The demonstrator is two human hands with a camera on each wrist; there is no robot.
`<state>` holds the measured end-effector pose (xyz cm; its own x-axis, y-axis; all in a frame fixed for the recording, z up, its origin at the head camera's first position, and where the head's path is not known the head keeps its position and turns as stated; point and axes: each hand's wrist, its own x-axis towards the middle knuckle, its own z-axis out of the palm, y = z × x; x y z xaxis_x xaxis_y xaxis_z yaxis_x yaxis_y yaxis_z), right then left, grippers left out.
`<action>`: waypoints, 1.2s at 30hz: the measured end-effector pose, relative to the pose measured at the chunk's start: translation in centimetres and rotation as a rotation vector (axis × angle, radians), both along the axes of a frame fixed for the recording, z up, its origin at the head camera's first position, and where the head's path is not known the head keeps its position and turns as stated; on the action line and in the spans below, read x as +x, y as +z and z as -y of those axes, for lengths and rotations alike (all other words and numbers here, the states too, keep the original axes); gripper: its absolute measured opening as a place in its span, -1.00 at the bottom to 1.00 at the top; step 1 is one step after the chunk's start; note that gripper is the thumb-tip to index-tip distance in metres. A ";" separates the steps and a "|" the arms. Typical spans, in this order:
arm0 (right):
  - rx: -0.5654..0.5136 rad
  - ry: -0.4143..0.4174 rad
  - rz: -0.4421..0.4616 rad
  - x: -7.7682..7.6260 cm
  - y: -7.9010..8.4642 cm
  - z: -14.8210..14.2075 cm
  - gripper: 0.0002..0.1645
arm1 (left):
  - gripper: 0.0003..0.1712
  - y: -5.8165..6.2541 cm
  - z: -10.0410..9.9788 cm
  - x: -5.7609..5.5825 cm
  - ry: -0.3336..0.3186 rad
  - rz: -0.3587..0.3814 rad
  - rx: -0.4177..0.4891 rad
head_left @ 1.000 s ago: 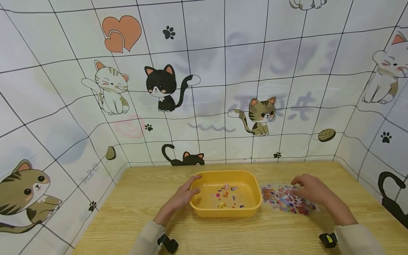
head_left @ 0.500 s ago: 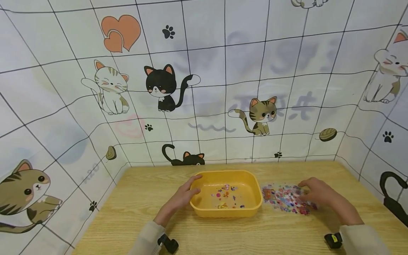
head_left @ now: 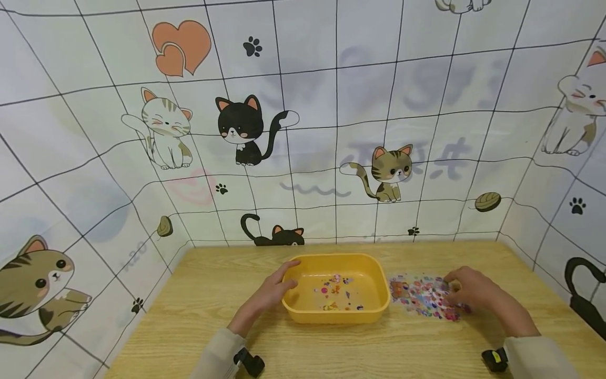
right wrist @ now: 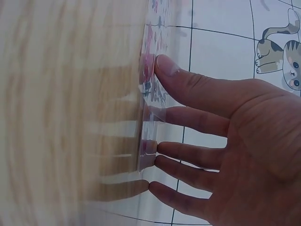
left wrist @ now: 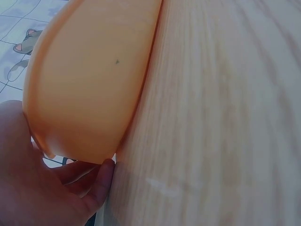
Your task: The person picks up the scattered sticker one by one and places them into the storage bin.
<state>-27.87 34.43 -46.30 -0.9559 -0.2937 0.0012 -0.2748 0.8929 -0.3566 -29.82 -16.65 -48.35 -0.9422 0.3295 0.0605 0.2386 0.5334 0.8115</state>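
Observation:
In the head view a yellow plastic basin (head_left: 335, 316) stands on the table, with several small colourful stickers (head_left: 335, 288) on its floor. My left hand (head_left: 271, 290) grips its left end; the left wrist view shows fingertips low against the outer wall (left wrist: 89, 94). To the basin's right lies a flat, clear layer of densely printed stickers (head_left: 423, 297). Over its right end is my right hand (head_left: 475, 287). Seen from the right wrist, the thumb tip touches the clear sticker sheet (right wrist: 149, 56), while the other fingers reach down straight and spread at its edge.
The wooden table (head_left: 199, 305) meets a wall (head_left: 312, 216) printed with cats and grid lines at the back and both sides. Each forearm carries a black wrist camera (head_left: 495, 360) below a light sleeve (head_left: 535, 358).
My right hand has moved a little right over the sticker sheet, then settled lower at its right end. The left hand and the basin have stayed put.

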 end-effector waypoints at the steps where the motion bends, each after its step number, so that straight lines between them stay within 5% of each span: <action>1: 0.002 -0.001 0.003 0.0 0.0 0.1 -0.42 | -0.38 0.0 0.0 0.0 -0.001 0.000 -0.001; 18: 0.018 0.001 -0.005 0.3 0.6 1.0 -0.28 | -0.40 0.1 0.0 -0.1 -0.009 -0.004 -0.003; 26: 0.023 -0.008 0.055 -0.1 0.6 1.3 -0.49 | -0.40 0.2 0.0 0.0 -0.004 0.003 0.001; 36: 0.011 0.006 -0.043 0.2 0.5 1.7 -0.74 | -0.40 0.4 -0.1 0.3 0.008 0.008 0.007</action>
<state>-27.62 32.69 -45.80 -0.9532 -0.3000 0.0385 -0.2952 0.8950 -0.3345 -29.56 -16.52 -47.91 -0.9453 0.3216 0.0550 0.2277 0.5293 0.8173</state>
